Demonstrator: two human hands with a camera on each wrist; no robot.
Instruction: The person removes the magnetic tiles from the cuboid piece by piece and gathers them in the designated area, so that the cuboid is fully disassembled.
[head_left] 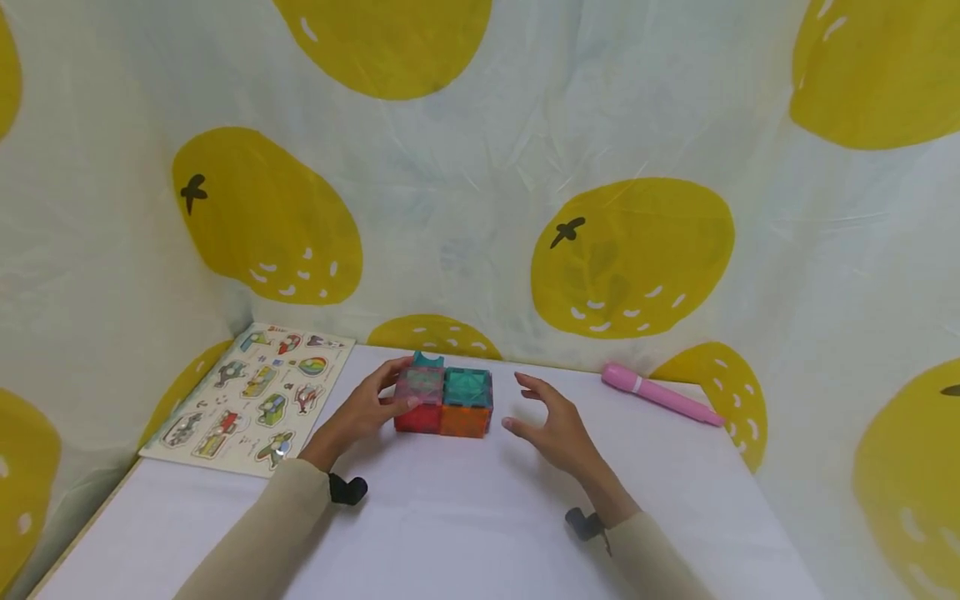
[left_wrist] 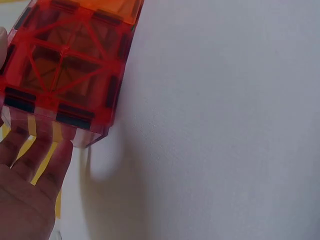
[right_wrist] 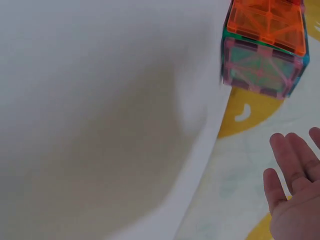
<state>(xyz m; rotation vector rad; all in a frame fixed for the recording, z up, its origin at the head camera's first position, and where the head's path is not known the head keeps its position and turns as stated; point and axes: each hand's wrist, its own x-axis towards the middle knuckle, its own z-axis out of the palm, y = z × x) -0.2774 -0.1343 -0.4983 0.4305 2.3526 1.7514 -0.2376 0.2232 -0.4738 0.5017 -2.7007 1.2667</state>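
Two joined cubes of see-through magnetic tiles stand side by side on the white table, the left one with a red front (head_left: 418,419), the right one with an orange front (head_left: 462,421) and a teal top (head_left: 468,387). A teal piece (head_left: 428,360) with a curved notch sticks up behind the left cube. My left hand (head_left: 370,407) holds the left cube, thumb at its front and fingers at its far left side. In the left wrist view the red tile (left_wrist: 64,57) fills the upper left. My right hand (head_left: 557,427) hovers right of the cubes, apart from them, fingers spread and nothing held.
A picture puzzle board (head_left: 251,400) with vehicles lies at the table's left. A pink marker-shaped stick (head_left: 663,395) lies at the back right. Behind the table (head_left: 450,517) hangs a pale curtain (head_left: 450,233) with yellow fruit prints.
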